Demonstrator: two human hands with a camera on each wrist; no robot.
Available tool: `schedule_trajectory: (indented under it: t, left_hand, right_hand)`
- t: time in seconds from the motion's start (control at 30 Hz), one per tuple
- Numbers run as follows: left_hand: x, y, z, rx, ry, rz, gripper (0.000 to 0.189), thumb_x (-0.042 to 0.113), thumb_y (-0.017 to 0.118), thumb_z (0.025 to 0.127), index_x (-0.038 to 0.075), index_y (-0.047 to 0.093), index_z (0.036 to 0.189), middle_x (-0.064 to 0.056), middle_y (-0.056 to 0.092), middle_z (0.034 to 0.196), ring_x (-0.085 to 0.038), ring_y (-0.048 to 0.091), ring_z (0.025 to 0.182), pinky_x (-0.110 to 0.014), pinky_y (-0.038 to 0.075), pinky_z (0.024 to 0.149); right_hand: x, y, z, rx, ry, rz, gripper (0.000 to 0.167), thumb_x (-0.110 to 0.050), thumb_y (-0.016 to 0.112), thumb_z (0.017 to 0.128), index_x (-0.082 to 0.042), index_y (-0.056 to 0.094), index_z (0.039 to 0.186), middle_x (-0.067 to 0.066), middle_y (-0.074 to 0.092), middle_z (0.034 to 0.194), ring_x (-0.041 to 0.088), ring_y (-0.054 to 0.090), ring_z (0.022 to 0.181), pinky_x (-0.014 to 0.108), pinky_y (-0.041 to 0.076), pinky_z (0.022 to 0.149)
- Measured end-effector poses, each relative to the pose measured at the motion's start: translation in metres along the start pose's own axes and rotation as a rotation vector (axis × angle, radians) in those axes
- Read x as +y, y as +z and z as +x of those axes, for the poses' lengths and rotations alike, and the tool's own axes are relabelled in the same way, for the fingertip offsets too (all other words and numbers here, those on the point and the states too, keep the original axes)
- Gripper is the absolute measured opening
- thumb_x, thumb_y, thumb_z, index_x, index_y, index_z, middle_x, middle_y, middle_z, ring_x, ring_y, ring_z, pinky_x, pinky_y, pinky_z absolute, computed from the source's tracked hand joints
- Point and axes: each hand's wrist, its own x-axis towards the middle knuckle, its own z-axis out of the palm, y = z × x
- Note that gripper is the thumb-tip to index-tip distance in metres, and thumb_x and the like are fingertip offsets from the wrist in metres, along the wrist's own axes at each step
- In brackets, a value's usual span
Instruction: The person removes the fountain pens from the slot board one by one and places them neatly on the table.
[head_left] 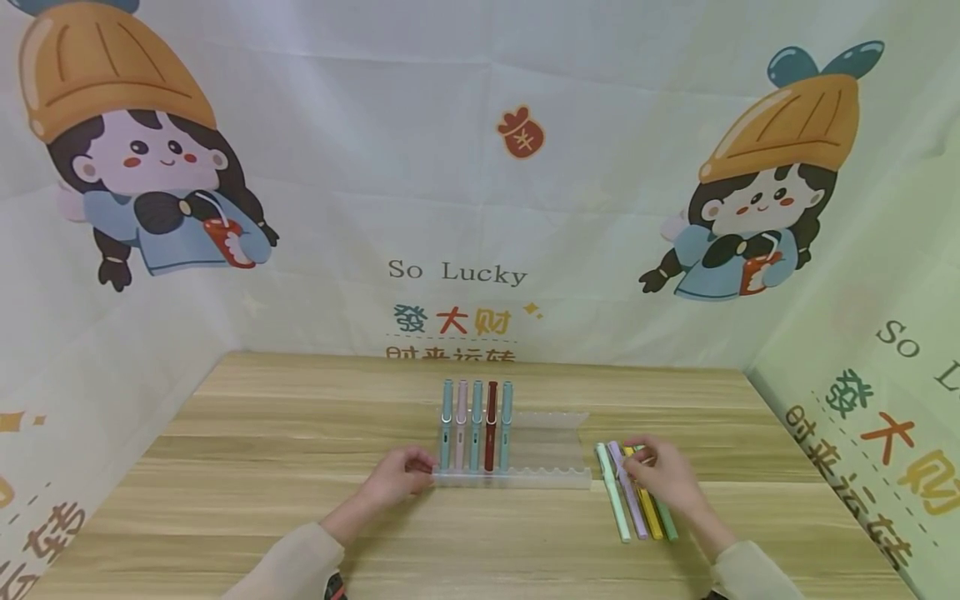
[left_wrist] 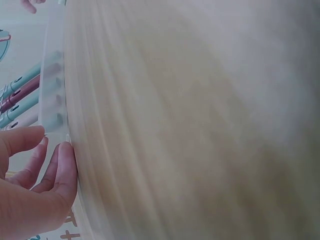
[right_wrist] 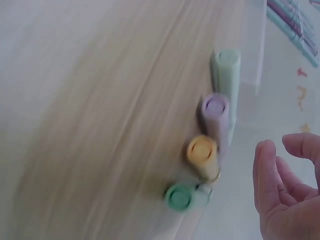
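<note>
A clear plastic pen rack (head_left: pixel 551 477) with a scalloped edge stands mid-table. Several capped pens lean in its left part: teal ones, a pale pink one (head_left: pixel 461 446) and a dark red one (head_left: pixel 491 433). At the rack's left end, the thumb and fingertips of my left hand (head_left: pixel 402 472) pinch the corner. To the right lie a mint pen (head_left: pixel 615 496), a lavender pen (head_left: pixel 635 504), a yellow pen (head_left: pixel 651 508) and a green pen (head_left: pixel 666 521). Over their far ends hovers my right hand (head_left: pixel 666 473), thumb and fingers apart, holding nothing in the right wrist view.
The wood-grain table (head_left: pixel 262 467) is bounded behind and at both sides by a printed cloth (head_left: pixel 337 208) with cartoon figures and lettering. Vacant notches in the rack's front edge run right of the teal pen (head_left: pixel 507 425).
</note>
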Motion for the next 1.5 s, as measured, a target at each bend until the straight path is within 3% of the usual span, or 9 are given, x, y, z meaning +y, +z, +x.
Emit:
schedule_trajectory:
  t: [0.4,0.7,1.07,1.33,1.5]
  left_hand:
    - [0.000,0.001,0.000,0.002,-0.011,-0.011,0.019,-0.005,0.056,0.078,-0.011,0.055,0.096,-0.011,0.056,0.084,-0.018,0.053,0.075,-0.032,0.048,0.064]
    - [0.000,-0.001,0.000,-0.006,0.003,-0.008,0.018,-0.004,0.056,0.079,-0.011,0.055,0.096,-0.011,0.056,0.085,-0.017,0.052,0.075,-0.032,0.048,0.063]
    - [0.000,-0.001,0.000,-0.009,0.005,-0.003,0.018,-0.005,0.056,0.079,-0.011,0.055,0.096,-0.011,0.056,0.085,-0.018,0.053,0.075,-0.031,0.048,0.062]
    - [-0.001,-0.001,0.000,-0.009,0.011,0.000,0.018,-0.005,0.055,0.079,-0.010,0.055,0.096,-0.010,0.056,0.084,-0.019,0.053,0.076,-0.033,0.048,0.063]
    - [-0.001,-0.001,0.000,-0.014,0.016,-0.001,0.017,-0.004,0.055,0.080,-0.009,0.055,0.096,-0.010,0.056,0.084,-0.019,0.053,0.076,-0.033,0.048,0.063]
  right_hand:
    - [-0.017,0.032,0.008,-0.015,-0.072,0.084,0.025,0.006,0.056,0.076,0.008,0.057,0.101,0.005,0.055,0.072,0.019,0.056,0.061,0.027,0.050,0.052]
    - [-0.031,0.055,0.016,-0.071,-0.112,0.124,0.026,0.004,0.054,0.076,0.007,0.057,0.102,0.007,0.055,0.074,0.018,0.058,0.064,0.024,0.050,0.055]
    - [-0.048,0.078,0.021,-0.063,-0.165,0.126,0.025,0.004,0.058,0.076,0.006,0.058,0.101,0.006,0.057,0.074,0.018,0.058,0.064,0.023,0.049,0.055]
    - [-0.054,0.094,0.024,-0.035,-0.196,0.072,0.027,0.000,0.061,0.076,0.001,0.058,0.103,0.007,0.061,0.082,0.017,0.059,0.072,0.024,0.048,0.058]
    - [-0.058,0.100,0.025,-0.045,-0.225,0.138,0.029,0.002,0.060,0.077,0.004,0.056,0.106,0.016,0.061,0.090,0.023,0.059,0.078,0.026,0.049,0.064]
